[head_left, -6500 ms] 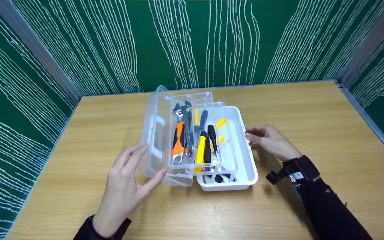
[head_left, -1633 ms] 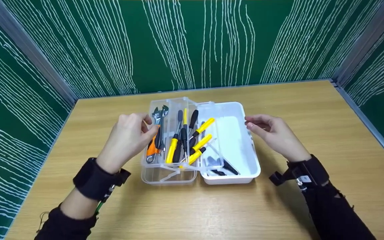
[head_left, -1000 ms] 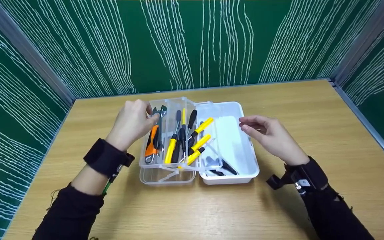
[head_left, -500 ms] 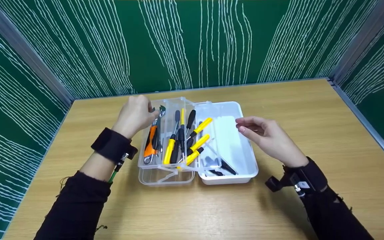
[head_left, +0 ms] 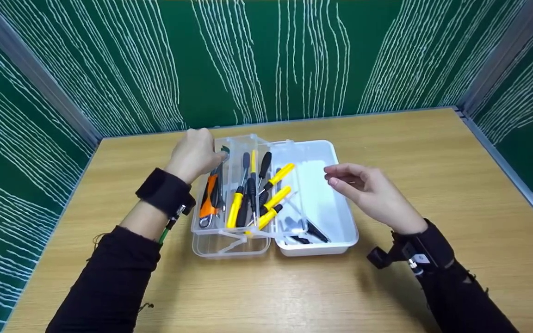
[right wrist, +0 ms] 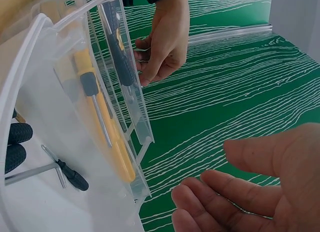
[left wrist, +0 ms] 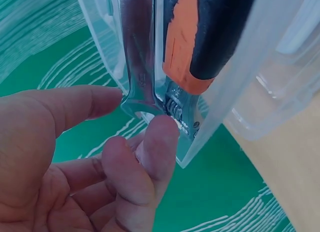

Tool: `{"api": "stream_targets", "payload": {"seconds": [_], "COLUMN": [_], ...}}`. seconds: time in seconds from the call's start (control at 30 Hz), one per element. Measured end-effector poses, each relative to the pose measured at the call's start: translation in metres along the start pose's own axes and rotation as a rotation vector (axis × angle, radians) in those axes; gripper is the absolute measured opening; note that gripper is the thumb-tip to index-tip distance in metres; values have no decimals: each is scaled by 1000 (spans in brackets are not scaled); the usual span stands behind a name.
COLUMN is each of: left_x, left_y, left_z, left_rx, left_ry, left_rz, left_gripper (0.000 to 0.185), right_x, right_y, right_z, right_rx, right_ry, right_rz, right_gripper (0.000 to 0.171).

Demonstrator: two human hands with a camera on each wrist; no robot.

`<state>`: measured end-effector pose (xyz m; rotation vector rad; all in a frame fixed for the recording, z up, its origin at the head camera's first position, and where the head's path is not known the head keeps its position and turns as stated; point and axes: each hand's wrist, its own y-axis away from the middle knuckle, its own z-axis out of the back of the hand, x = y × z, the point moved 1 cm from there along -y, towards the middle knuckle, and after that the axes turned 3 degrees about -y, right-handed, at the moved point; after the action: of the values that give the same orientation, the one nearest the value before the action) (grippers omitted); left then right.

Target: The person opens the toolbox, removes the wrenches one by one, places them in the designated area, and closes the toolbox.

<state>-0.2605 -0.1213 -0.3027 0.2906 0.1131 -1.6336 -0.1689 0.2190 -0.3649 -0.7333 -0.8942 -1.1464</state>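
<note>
A toolbox with a white base and clear plastic trays stands unfolded on the table. My left hand is over the far end of the leftmost tray. Its thumb and bent fingers lie on either side of the head of a steel wrench; a firm grip is not plain. Beside it lies an adjustable wrench with an orange and black handle, its head hidden by my hand in the head view. My right hand, fingers loosely bent and holding nothing, hovers by the base's right rim.
Several yellow and black screwdrivers fill the middle trays. Black-handled tools lie at the base's near end. A clear lid rests under the trays at left. Green walls with white lines border the wooden table.
Since the earliest frame the lid and trays have swung out left. My left hand went from the lid to the wrenches, inching right and away from me lately. My right hand drew slightly left, over the rim.
</note>
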Motion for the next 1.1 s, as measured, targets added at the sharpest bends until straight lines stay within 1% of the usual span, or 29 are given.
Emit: {"api": "stream_targets", "payload": {"seconds": [0.2, 0.3, 0.47, 0.87, 0.97, 1.1], "left_x": [-6, -7, -7, -7, -7, -7], "left_y": [-4, -6, -8, -9, -10, -12], "left_z": [-3, -3, -4, -6, -6, -6], "left_rx": [34, 35, 30, 22, 29, 35], "left_ry": [-35, -45, -44, -17, -13, -3], "left_rz": [9, 5, -8, -33, -32, -25], "left_gripper": [31, 32, 30, 24, 24, 23], "right_x": [1, 1, 3, 2, 1, -1], "right_y": [0, 1, 2, 2, 1, 1], "right_z": [-1, -1, -2, -4, -4, -5], "right_rx": [4, 9, 19, 26, 25, 24], "right_ry": [-28, -22, -27, -24, -30, -33], "right_rz": [22, 15, 1, 4, -2, 13], "right_gripper": [38, 38, 39, 39, 39, 38]}}
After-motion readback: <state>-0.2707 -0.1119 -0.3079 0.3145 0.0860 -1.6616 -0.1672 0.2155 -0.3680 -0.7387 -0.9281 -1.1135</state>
